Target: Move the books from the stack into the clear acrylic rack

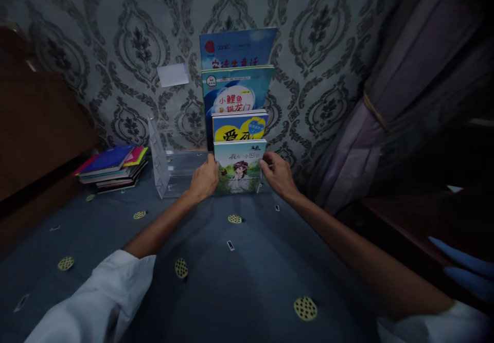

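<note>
Paperback with teal-green cover (238,170) stands upright in the right part of a clear bookrack (158,160), nearest in the stepped row. I see left hand (205,178) clamped on its left edge, right hand (278,174) clamped on its right edge; some fingertips hidden. I'd keep pressure even both sides, bottom edge level, cover square to the yellow-and-blue book (237,121) behind. Pushing hard backward could, I judge, disturb the tall blue book (240,49) at far end.
</note>
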{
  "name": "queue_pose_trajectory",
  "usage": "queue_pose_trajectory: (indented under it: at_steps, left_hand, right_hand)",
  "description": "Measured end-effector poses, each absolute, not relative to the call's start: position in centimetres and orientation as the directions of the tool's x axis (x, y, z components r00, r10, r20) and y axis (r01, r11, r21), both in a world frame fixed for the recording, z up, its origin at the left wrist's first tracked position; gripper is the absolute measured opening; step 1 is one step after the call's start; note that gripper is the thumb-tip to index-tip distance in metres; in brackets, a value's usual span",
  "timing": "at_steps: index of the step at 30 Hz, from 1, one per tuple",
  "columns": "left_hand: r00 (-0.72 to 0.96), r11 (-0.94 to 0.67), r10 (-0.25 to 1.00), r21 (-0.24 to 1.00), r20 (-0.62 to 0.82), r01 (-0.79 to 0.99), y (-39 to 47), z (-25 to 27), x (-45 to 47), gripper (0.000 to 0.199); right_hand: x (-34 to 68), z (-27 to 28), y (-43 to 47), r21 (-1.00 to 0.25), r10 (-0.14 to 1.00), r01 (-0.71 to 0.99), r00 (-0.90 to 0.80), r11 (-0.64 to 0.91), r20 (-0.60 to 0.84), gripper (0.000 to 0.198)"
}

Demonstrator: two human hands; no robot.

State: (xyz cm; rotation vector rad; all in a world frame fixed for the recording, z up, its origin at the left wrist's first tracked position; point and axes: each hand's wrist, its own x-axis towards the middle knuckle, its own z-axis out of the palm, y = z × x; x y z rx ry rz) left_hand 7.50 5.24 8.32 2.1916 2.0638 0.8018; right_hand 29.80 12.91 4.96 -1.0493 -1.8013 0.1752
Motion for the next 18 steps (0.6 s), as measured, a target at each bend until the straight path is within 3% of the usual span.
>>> queue_pose_trajectory:
  at_steps: [18]
  left_hand:
    - [0.032, -0.135, 0.955, 0.338, 0.294, 0.931, 3.5, 8.6, 6.9, 0.022]
  right_hand:
    - [30.3, 3.7, 10.7, -0.543, 0.734, 0.580, -0.148, 0.607, 0.663, 0.031]
